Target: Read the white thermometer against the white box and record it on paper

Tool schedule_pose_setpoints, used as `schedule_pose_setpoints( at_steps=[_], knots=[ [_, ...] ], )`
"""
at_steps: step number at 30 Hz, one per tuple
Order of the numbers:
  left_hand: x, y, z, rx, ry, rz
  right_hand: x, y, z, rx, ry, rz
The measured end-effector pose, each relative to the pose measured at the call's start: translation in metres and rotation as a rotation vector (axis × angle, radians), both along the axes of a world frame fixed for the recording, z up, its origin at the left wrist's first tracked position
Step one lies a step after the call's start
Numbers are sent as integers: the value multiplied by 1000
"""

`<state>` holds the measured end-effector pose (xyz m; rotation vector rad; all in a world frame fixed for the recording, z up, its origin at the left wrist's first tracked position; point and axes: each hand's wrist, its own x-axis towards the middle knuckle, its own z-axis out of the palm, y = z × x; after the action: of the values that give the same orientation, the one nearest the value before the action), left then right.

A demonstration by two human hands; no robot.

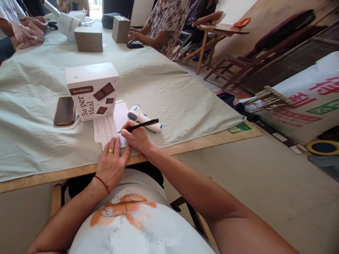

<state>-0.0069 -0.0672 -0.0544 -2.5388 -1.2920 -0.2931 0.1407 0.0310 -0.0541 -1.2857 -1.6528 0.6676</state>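
Note:
My right hand [135,135] grips a black pen [145,124], its tip down at a white sheet of paper [122,114]. Fingers stretched out, my left hand [113,158] lies flat over the lower edge of the papers. Beside the white sheet is a paper covered in small printed or written characters [104,130], partly under my fingers. A white box marked NutriMotion Su-per Meal [92,92] stands upright just behind the papers. Right behind the pen lies a white and blue infrared thermometer [137,114]. To the box's left rests a smartphone [64,111], screen dark.
A pale green cloth [169,98] covers the table, with the wooden edge [190,145] showing in front. Farther back stand two cardboard boxes [88,39] and a white basket [67,26]. Other people sit around the far side. Chairs [254,53] and a large printed sack [304,102] are at right.

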Motion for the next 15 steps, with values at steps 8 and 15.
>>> schedule_pose_setpoints(
  at_steps=[8,15],
  knots=[
    [1,0,0,-13,-6,3,1,0,-1,-2,-11,-20],
    [0,0,0,-41,-7,14,1,1,-4,29,2,-12]
  ],
)
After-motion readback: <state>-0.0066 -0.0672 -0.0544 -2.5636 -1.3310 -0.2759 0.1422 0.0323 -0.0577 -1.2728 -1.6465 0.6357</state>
